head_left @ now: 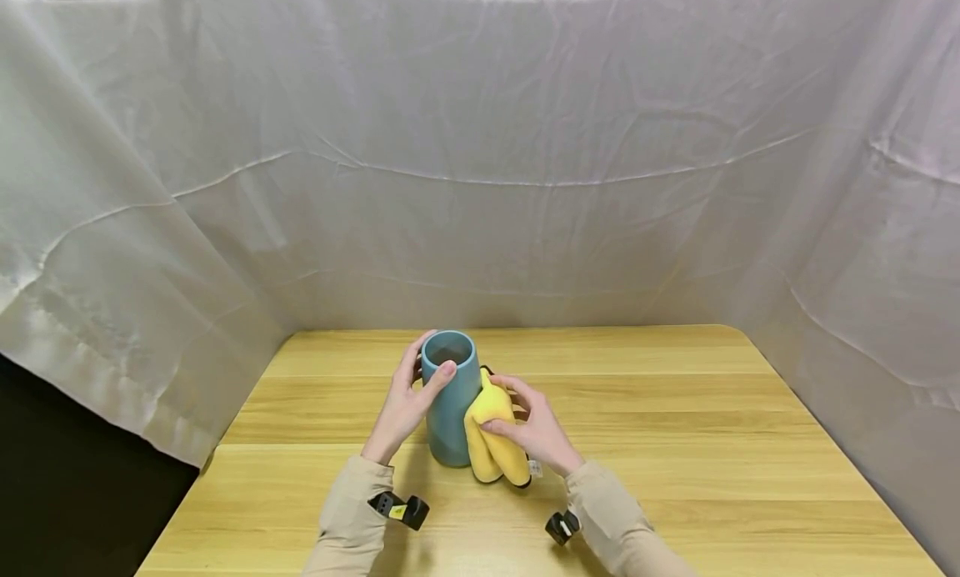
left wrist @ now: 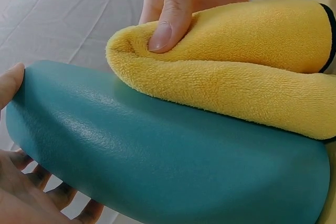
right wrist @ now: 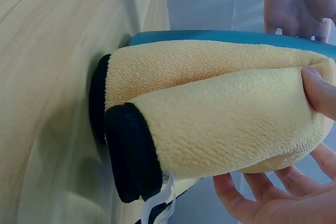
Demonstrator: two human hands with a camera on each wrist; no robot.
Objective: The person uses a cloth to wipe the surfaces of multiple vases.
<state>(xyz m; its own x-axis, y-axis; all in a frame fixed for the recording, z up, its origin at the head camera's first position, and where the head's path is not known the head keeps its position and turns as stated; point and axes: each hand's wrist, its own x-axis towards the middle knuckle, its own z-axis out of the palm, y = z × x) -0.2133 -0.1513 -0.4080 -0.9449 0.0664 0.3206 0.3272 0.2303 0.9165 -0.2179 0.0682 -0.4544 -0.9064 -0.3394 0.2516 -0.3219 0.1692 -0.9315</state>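
Note:
A blue-green vase (head_left: 452, 418) with an open top stands upright on the table. My left hand (head_left: 405, 406) grips it near the rim, thumb at the front and fingers round the far left side. My right hand (head_left: 543, 427) pinches a folded yellow cloth (head_left: 495, 427) with dark edging, thumb on the near side. In the left wrist view the cloth (left wrist: 236, 72) lies along the side of the vase (left wrist: 173, 156). The right wrist view shows a white tag (right wrist: 160, 203) at the cloth's dark hem, close to the tabletop.
The wooden table (head_left: 712, 444) carries the vase and has rounded far corners. Grey-white fabric (head_left: 525, 160) hangs behind it and on both sides. A dark area (head_left: 75, 469) shows at the lower left. Each forearm wears a small black wrist camera (head_left: 401, 510).

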